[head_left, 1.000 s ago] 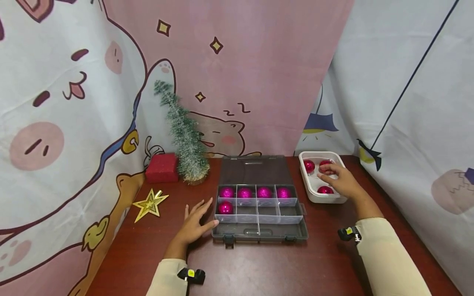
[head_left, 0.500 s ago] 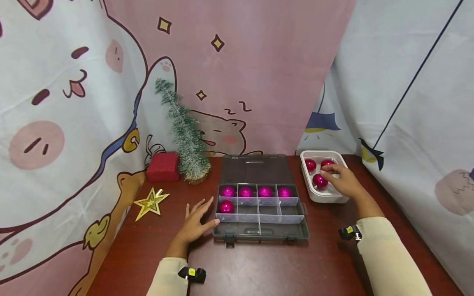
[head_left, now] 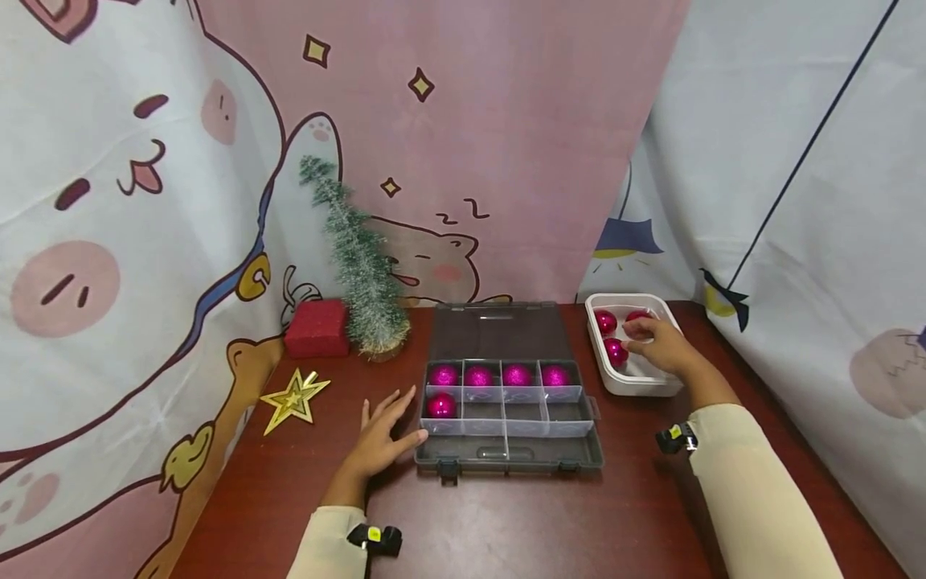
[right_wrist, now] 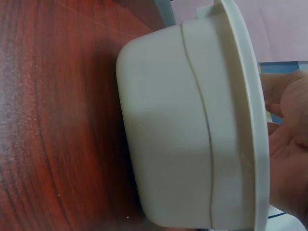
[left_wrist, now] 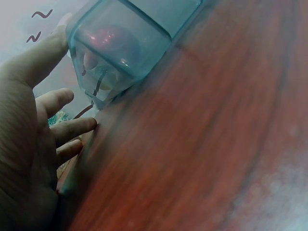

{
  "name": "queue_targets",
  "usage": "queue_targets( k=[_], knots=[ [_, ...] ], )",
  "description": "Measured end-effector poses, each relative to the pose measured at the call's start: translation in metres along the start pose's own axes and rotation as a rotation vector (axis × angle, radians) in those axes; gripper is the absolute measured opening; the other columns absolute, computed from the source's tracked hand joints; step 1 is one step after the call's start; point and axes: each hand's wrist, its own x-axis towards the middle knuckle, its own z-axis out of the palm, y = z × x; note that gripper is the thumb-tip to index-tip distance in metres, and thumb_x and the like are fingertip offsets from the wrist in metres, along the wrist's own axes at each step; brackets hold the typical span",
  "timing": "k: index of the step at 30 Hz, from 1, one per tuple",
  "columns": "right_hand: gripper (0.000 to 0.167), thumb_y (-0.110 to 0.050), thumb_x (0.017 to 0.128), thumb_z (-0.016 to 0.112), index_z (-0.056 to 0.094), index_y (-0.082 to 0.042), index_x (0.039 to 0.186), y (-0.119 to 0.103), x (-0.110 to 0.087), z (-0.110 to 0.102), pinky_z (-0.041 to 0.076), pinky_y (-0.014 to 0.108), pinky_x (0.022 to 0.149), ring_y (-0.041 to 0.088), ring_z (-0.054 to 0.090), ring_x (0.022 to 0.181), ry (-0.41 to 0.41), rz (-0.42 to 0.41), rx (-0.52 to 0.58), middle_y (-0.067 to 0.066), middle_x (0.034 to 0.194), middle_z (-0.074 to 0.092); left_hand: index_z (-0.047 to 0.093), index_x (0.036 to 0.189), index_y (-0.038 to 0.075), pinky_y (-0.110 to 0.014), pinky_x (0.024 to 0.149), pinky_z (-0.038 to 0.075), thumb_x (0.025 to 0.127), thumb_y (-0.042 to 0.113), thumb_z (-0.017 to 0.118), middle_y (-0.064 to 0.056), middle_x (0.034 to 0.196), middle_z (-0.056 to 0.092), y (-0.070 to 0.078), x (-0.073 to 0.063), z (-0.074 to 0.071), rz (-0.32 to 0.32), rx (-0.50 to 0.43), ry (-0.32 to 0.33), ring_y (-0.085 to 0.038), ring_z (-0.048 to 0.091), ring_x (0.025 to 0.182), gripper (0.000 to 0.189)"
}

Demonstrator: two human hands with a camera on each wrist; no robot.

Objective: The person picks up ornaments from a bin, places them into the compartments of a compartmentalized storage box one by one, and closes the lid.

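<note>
A grey see-through compartment box (head_left: pixel 463 450) lies with its lid laid back. Glittery magenta baubles (head_left: pixel 478 376) fill its back row, and a shiny one (head_left: pixel 441 406) sits in the middle row's left compartment. My left hand (head_left: pixel 379 438) is at the box's left side, fingers spread, the thumb at its edge; the left wrist view shows the thumb along the plastic wall (left_wrist: pixel 144 57). My right hand (head_left: pixel 665 350) reaches over a white tub (head_left: pixel 640 388), thumb and fingers apart. Shiny baubles (head_left: pixel 616 351) lie inside, one partly hidden by the fingers. In the right wrist view the tub's wall (right_wrist: pixel 168 130) hides the fingertips.
Behind my left hand stand a small frosted tree (head_left: pixel 365 273) and a red block (head_left: pixel 317 329). A gold star (head_left: pixel 294 400) lies at the left of the brown table (head_left: pixel 499 531). Printed curtains hang at the back and both sides.
The front bauble in the tub has moved left and back, near the thumb and the tub's left wall. My right hand stays over the tub; the left hand has barely moved.
</note>
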Motion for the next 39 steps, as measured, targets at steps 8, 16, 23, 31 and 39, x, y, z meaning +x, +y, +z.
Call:
queue_targets(
  k=[8, 16, 23, 31, 39],
  knots=[
    [0.05, -0.002, 0.091, 0.083, 0.064, 0.017, 0.133, 0.009, 0.006, -0.001, 0.057, 0.018, 0.088, 0.057, 0.068, 0.125, -0.09, 0.029, 0.022, 0.039, 0.134, 0.069, 0.043, 0.169, 0.012, -0.085, 0.124, -0.008, 0.097, 0.045, 0.078, -0.015, 0.169, 0.052, 0.002, 0.0, -0.002, -0.019, -0.009, -0.017, -0.049, 0.036, 0.162, 0.087],
    [0.049, -0.005, 0.089, 0.086, 0.067, 0.015, 0.131, 0.01, 0.01, 0.001, 0.051, 0.016, 0.079, 0.029, 0.074, 0.102, -0.124, 0.04, 0.02, 0.036, 0.126, 0.072, 0.042, 0.169, 0.013, -0.084, 0.125, -0.009, 0.096, 0.046, 0.077, -0.014, 0.169, 0.052, 0.001, 0.001, -0.001, -0.025, -0.011, -0.015, -0.048, 0.035, 0.162, 0.087],
    [0.054, -0.011, 0.09, 0.087, 0.068, 0.01, 0.135, 0.016, 0.014, 0.002, 0.05, 0.018, 0.08, 0.026, 0.07, 0.104, -0.148, 0.053, -0.003, 0.032, 0.128, 0.075, 0.042, 0.169, 0.014, -0.084, 0.125, -0.009, 0.096, 0.046, 0.077, -0.014, 0.169, 0.051, 0.0, 0.001, -0.001, -0.028, -0.008, -0.024, -0.047, 0.035, 0.163, 0.087],
    [0.059, -0.021, 0.093, 0.087, 0.066, 0.007, 0.14, 0.017, 0.014, 0.003, 0.058, 0.028, 0.075, 0.019, 0.066, 0.093, -0.191, 0.122, 0.017, 0.031, 0.128, 0.074, 0.044, 0.168, 0.012, -0.086, 0.123, -0.006, 0.096, 0.047, 0.078, -0.015, 0.168, 0.053, -0.001, -0.001, 0.001, -0.009, -0.001, -0.008, -0.049, 0.037, 0.161, 0.088],
    [0.057, -0.019, 0.093, 0.088, 0.065, 0.009, 0.137, 0.017, 0.015, 0.007, 0.062, 0.036, 0.077, 0.014, 0.066, 0.091, -0.187, 0.142, 0.077, 0.03, 0.125, 0.074, 0.044, 0.168, 0.011, -0.086, 0.124, -0.007, 0.096, 0.046, 0.078, -0.015, 0.168, 0.053, 0.0, 0.0, 0.0, -0.009, -0.009, -0.003, -0.049, 0.037, 0.161, 0.087]
  ],
)
